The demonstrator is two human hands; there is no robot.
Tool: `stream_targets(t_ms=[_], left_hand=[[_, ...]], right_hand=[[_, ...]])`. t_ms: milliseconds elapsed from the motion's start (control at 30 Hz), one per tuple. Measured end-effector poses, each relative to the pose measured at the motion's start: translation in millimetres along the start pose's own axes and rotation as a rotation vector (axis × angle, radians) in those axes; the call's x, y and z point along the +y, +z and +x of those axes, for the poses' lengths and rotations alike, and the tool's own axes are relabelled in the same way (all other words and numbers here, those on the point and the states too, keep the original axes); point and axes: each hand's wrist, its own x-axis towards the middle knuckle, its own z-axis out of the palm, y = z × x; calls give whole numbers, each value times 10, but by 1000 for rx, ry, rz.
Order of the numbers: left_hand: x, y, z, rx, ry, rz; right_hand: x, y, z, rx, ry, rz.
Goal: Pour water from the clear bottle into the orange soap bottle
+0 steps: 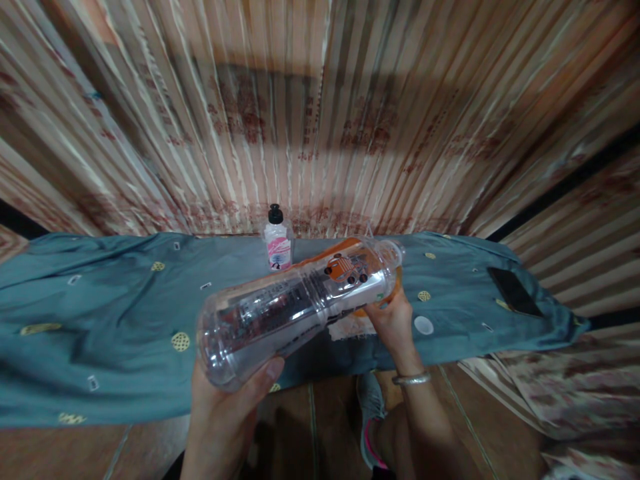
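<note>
A large clear plastic bottle (305,297), printed with an orange picture and dark lettering, is tilted across my view, its neck up to the right. My left hand (240,393) cups its wide base from below, with the thumb along the side. My right hand (393,320), a silver bangle at the wrist, is closed at the neck end; its fingers are mostly hidden behind the bottle. Something orange shows behind the bottle by that hand, but its shape is hidden. Beyond the bottle stands a small clear squeeze bottle (279,247) with a black cap and pink label.
A teal patterned cloth (125,300) covers the table. On it lie a round white disc, perhaps a cap (423,325), a whitish piece (350,329) partly under the bottle, and a dark phone (515,292) at the right. A pleated curtain (300,133) hangs behind. A shoe (370,407) shows below.
</note>
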Motion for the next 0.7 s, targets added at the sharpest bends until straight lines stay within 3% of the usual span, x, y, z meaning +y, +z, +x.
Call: stream_targets(t_ms=[700], left_hand=[[22,19,-22,6,-3,14]], right_hand=[[29,13,-5,6,4,-8]])
